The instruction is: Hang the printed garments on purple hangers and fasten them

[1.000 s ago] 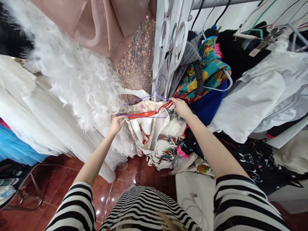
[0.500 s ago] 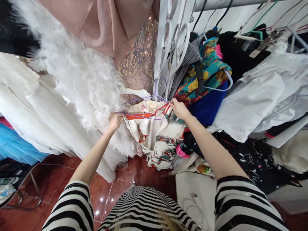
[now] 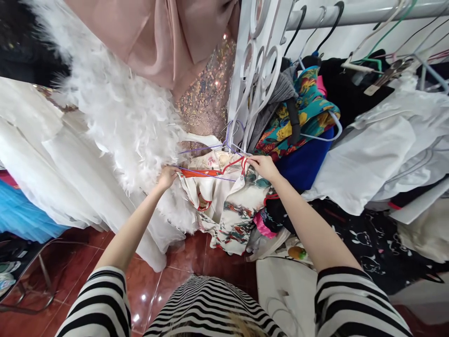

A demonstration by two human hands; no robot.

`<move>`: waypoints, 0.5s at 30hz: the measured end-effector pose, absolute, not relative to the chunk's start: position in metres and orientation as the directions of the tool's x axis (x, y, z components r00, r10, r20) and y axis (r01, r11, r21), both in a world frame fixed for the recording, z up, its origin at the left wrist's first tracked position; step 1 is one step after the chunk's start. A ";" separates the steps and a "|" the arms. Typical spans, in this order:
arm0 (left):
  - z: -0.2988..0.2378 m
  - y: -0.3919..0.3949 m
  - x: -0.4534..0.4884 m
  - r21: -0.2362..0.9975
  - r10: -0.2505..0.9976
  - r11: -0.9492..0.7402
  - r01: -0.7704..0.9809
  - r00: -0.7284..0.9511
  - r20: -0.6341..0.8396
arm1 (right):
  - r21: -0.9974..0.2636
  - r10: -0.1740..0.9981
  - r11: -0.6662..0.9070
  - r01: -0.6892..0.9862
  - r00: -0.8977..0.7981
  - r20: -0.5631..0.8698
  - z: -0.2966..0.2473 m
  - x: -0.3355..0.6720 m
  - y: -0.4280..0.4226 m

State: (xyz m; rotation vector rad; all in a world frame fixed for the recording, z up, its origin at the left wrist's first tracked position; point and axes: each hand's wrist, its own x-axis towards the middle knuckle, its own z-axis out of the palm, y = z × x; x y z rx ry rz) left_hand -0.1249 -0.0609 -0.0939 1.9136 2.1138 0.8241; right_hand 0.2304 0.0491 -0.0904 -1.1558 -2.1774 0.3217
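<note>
A white patterned dress with red piping (image 3: 234, 217) hangs in front of me on a thin purple hanger (image 3: 199, 150). My left hand (image 3: 168, 177) pinches the dress at its left shoulder, close to the hanger's end. The opposite shoulder, where red trim runs, is pinched by my right hand (image 3: 261, 166). Between my hands the neckline sags open and shows the pale lining. The hanger's hook reaches up toward a white scrollwork frame (image 3: 257, 61). Behind the dress, part of a white hanger (image 3: 201, 137) shows.
White feathery garments (image 3: 122, 107) and a pink satin piece (image 3: 147, 37) hang at the left. On the right, a white rail (image 3: 368, 14) carries crowded clothes, including a teal floral garment (image 3: 294, 117). A white surface (image 3: 280, 285) stands low, over the red tiled floor (image 3: 182, 252).
My view has shifted slightly. My right hand has moved down a little, with the red-trimmed shoulder in its fingers. My left hand stays at the other shoulder.
</note>
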 end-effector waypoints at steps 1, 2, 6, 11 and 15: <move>-0.095 -0.060 -0.125 0.506 0.958 0.023 0.862 -0.163 0.234 | -0.488 0.818 0.563 0.666 -0.367 0.443 -0.092 0.228 0.047; -0.095 -0.060 -0.125 0.507 0.957 0.022 0.861 -0.165 0.238 | -0.487 0.827 0.540 0.686 -0.325 0.459 -0.093 0.225 0.045; -0.098 -0.057 -0.127 0.513 0.960 0.003 0.859 -0.145 0.238 | -0.476 0.845 0.439 0.762 -0.170 0.508 -0.094 0.211 0.037; -0.103 -0.052 -0.127 0.502 0.967 -0.001 0.865 -0.127 0.220 | -0.496 0.856 0.378 0.782 -0.091 0.508 -0.084 0.198 0.039; -0.110 -0.048 -0.128 0.492 0.964 -0.043 0.869 -0.093 0.248 | -0.497 0.868 0.354 0.792 -0.081 0.490 -0.073 0.184 0.044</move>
